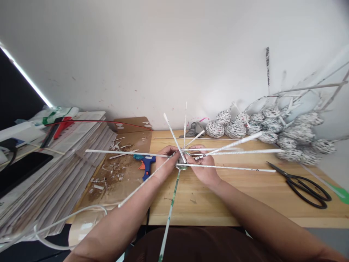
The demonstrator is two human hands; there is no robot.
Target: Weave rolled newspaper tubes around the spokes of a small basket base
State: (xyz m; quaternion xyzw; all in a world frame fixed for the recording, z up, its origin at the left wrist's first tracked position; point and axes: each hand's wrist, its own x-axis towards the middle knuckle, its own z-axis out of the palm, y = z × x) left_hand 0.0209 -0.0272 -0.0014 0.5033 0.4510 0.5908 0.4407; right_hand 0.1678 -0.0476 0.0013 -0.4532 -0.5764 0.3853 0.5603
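Note:
Between my two hands is a small woven piece of rolled paper tubes (183, 166), with long white tubes fanning out in several directions. My left hand (167, 163) is closed on its left side, and a paper tube (125, 152) sticks out past it to the left. My right hand (203, 167) grips the right side, where several tubes (245, 151) pass over or beside the fingers. One green-and-white tube (172, 203) runs down toward my body. The fingertips partly hide the woven centre.
A blue glue gun (147, 167) lies left of my hands beside paper scraps on cardboard (109, 182). Stacked newspapers (81, 156) and a phone (25, 173) are farther left. Black scissors (302, 185) lie at right. Several woven gourd-shaped pieces (237, 128) stand against the wall.

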